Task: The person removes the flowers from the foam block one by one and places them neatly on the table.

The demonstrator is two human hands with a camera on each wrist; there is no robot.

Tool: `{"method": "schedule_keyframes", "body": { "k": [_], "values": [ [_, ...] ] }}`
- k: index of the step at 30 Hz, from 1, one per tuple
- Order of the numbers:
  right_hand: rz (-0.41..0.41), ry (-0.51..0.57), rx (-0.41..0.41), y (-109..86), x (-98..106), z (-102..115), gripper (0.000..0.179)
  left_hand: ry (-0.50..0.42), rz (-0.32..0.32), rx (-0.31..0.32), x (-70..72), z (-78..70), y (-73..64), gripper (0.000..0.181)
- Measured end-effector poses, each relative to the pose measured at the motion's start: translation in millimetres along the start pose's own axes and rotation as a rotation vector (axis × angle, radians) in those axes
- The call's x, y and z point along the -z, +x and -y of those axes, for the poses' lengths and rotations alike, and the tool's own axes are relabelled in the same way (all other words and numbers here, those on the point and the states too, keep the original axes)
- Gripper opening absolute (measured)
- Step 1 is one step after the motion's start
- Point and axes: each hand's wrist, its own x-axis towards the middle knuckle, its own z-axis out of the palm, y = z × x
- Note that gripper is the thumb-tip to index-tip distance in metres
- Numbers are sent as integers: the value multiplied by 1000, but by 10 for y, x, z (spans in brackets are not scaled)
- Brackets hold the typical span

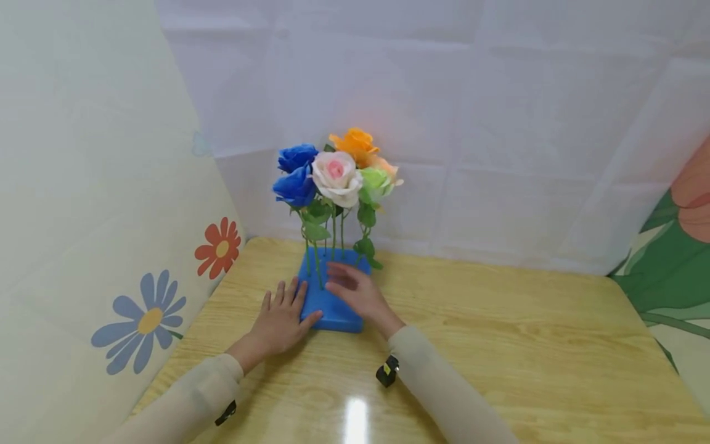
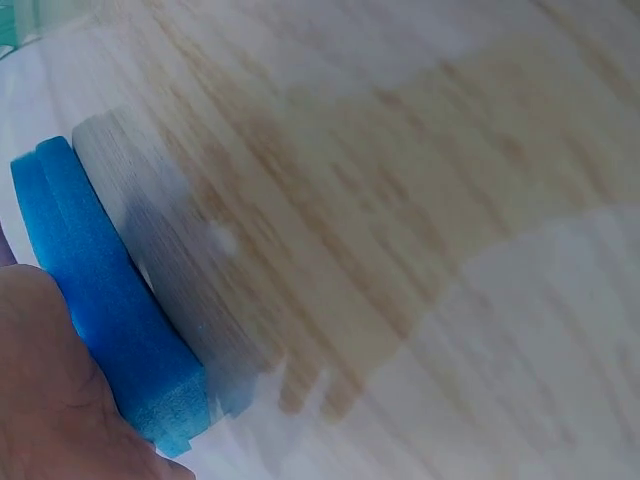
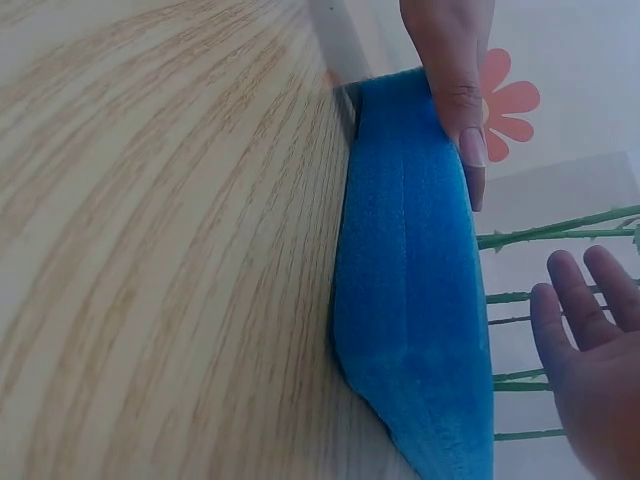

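Note:
A blue foam block (image 1: 335,317) lies on the table with several artificial roses standing in it by green stems. Their heads are blue (image 1: 296,187), pale pink (image 1: 336,177), orange (image 1: 355,143), peach and light green (image 1: 375,183). My left hand (image 1: 277,325) rests at the block's left side, fingers spread, the thumb over its near edge. Above the block, beside a front stem (image 1: 318,265), my right hand (image 1: 359,294) hovers with fingers apart and loosely bent, holding nothing. In the right wrist view, its fingers (image 3: 572,300) stand apart near the stems.
The wood-grain table (image 1: 499,333) extends widely to the right of the block. A white cloth backdrop (image 1: 499,123) hangs close behind the roses. At the left is a side cloth printed with a red flower (image 1: 217,248) and a blue-grey flower (image 1: 141,322).

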Motion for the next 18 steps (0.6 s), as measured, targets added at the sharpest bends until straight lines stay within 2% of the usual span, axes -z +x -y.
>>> {"method": "schedule_keyframes", "body": {
  "k": [6,18],
  "values": [
    [-19,-36,11,39,-27,-7,45,1,-4,-7,-14,-12,14,86],
    [-51,-39,-29,121,-130,-8,44,0,2,-3,12,-22,-4,85]
  ]
}}
